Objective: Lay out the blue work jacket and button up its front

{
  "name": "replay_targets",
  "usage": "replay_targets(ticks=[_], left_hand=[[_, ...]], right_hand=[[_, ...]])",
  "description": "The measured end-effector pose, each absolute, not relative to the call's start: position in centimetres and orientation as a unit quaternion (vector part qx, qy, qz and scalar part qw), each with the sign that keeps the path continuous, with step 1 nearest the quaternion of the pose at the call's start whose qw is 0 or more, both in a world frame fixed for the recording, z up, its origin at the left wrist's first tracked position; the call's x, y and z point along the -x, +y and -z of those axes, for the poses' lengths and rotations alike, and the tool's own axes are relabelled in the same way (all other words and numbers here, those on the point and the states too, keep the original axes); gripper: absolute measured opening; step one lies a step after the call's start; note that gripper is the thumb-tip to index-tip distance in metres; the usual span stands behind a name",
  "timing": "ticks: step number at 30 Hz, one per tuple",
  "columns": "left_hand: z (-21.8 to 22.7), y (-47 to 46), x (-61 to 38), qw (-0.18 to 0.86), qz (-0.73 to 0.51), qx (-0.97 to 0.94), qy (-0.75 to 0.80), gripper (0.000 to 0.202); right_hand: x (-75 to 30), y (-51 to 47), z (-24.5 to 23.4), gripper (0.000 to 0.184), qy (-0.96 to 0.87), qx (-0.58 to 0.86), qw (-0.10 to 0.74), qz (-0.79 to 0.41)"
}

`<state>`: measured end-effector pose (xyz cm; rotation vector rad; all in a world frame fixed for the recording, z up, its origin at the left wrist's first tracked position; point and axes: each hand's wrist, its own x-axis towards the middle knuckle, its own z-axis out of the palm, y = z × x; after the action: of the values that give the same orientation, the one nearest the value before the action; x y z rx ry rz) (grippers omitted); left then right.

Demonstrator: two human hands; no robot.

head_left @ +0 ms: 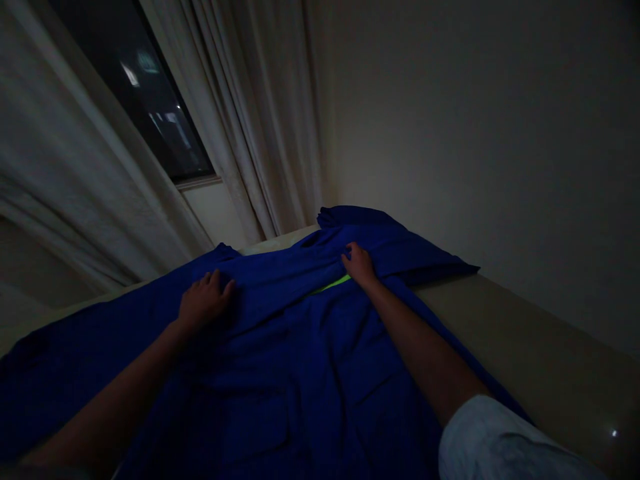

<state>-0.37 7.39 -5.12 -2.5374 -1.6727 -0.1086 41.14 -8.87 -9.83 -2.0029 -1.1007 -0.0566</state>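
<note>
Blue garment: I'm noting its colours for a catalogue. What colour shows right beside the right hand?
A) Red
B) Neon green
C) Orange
B. A neon green strip shows in the fold of the blue garment, just beside the right hand.

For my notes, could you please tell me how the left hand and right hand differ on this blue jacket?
The left hand lies open, while the right hand is curled into a fold. The right hand sits beside a neon-yellow strip; the left does not. Both rest on the blue jacket.
</note>
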Motion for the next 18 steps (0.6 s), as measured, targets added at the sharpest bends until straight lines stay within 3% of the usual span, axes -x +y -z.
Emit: replay_targets(ticks=[4, 12, 15, 18], left_hand=[[8.3, 7.2, 0.2, -0.001, 0.02, 0.827, -0.562, 0.091], [10.2, 7.9, 1.9, 0.014, 0.086, 0.878, -0.47, 0.082], [10.3, 7.6, 1.6, 0.006, 0.068, 0.872, -0.485, 0.086], [10.3, 7.4, 1.4, 0.015, 0.073, 0.868, -0.492, 0.087]], right_hand=[[-40.7, -9.1, 10.0, 0.036, -0.439, 0.802, 0.404, 0.036], [-47.8, -12.7, 4.7, 0.044, -0.302, 0.855, 0.404, 0.124], [-51.3, -16.5, 3.9, 0.048, -0.194, 0.898, 0.37, 0.141], [-53.1, -20.0, 4.9, 0.065, -0.16, 0.934, 0.304, 0.095]])
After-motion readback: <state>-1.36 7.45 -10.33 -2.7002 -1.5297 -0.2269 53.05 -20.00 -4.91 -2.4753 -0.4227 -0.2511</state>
